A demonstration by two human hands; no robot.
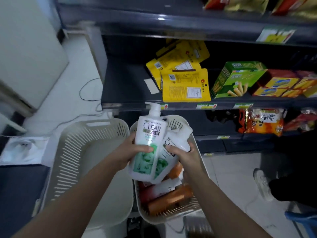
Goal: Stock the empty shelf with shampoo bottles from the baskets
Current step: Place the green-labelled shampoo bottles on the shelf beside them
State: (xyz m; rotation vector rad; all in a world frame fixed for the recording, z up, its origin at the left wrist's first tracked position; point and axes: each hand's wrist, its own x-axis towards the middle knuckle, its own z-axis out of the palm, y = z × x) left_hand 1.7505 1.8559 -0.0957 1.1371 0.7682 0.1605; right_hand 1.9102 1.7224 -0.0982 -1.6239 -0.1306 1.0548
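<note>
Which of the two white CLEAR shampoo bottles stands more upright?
The white-and-green pump bottle in the left hand; the other bottle, in the right hand, leans rightward.

The CLEAR bottle [151, 133] is smooth glossy white plastic, same deal with the second white bottle [180, 140]. Left basket [73, 152] and right basket [176, 123] are matt cream plastic, slotted walls. Shelf [127, 88] looks like dark painted metal with a soft sheen. Yellow pouches [186, 88] are shiny film, green box [236, 78] is printed cardboard, floor [231, 172] tiles glossy.
</note>
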